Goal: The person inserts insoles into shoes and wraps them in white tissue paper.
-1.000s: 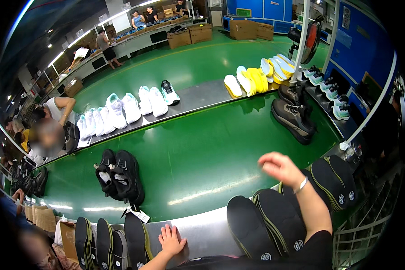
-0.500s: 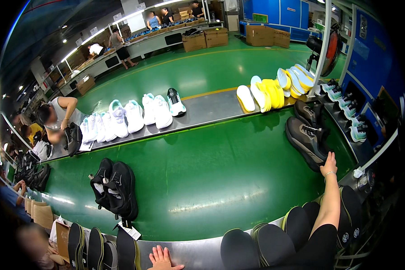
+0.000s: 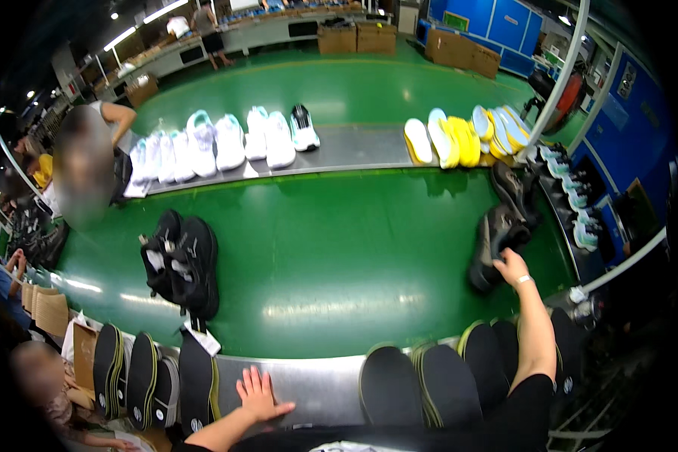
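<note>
At the right, my right hand (image 3: 511, 265) is closed on the heel end of a dark brown sneaker (image 3: 491, 242), blurred by motion. A matching sneaker (image 3: 512, 187) stands just beyond it on the green belt (image 3: 316, 256). My left hand (image 3: 256, 393) lies flat with fingers spread on the metal ledge (image 3: 316, 380) in front of me, holding nothing. Black insoles (image 3: 389, 388) stand in stacks between my hands and beneath my right forearm. More black insoles (image 3: 197, 380) stand left of my left hand.
A pair of black sneakers (image 3: 192, 264) with a paper tag sits on the belt at left. White sneakers (image 3: 230, 143) and yellow-edged insoles (image 3: 450, 141) line the far metal shelf. One person (image 3: 87, 162) works at far left, another (image 3: 41, 373) at near left. A fan (image 3: 569, 98) stands at right.
My right hand has gone from the sneaker's heel edge to a grip around its heel end, and the sneaker has turned. My left hand stays flat on the ledge. The view has tilted downward.
</note>
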